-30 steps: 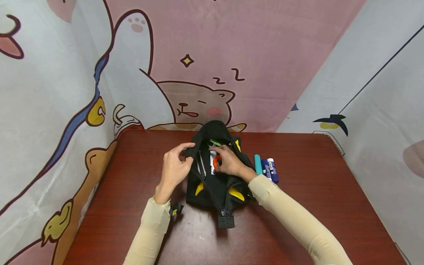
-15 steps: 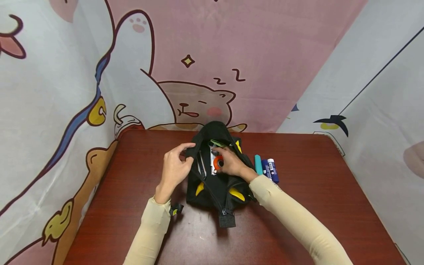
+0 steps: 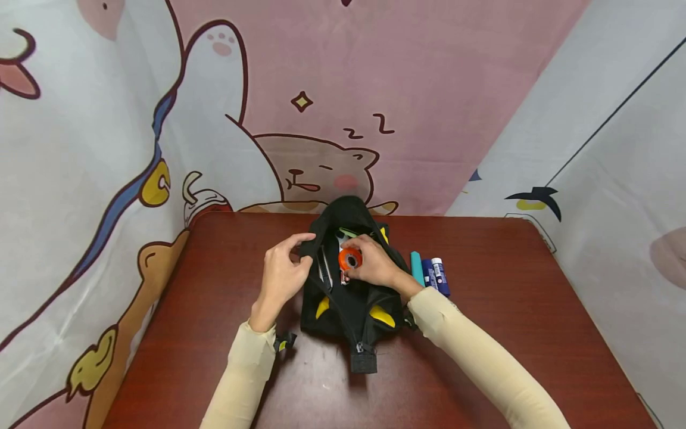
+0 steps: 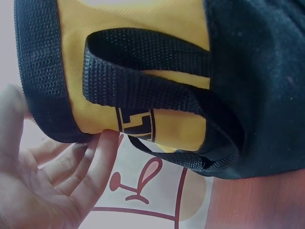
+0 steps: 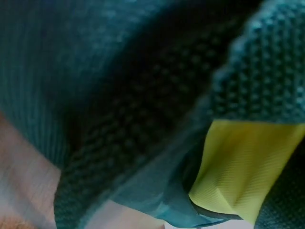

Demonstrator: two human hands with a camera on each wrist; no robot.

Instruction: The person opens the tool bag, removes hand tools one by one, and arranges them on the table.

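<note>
Orange roll point(image 3: 343, 260) sits in the open mouth of the black bag point(image 3: 347, 208), pinched by the right hand point(image 3: 373, 263); the left hand point(image 3: 286, 266) grips the bag's left edge. Blue tubes point(image 3: 440, 277) lie nearby on the table point(image 3: 514, 310).

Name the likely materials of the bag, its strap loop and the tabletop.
Bag: matte woven fabric, probably synthetic; fine weave, soft folds.
Strap loop: apparently matte webbing; coarse ribbed weave.
Tabletop: wood or laminate, slightly glossy; brown grain, light reflecting.
</note>
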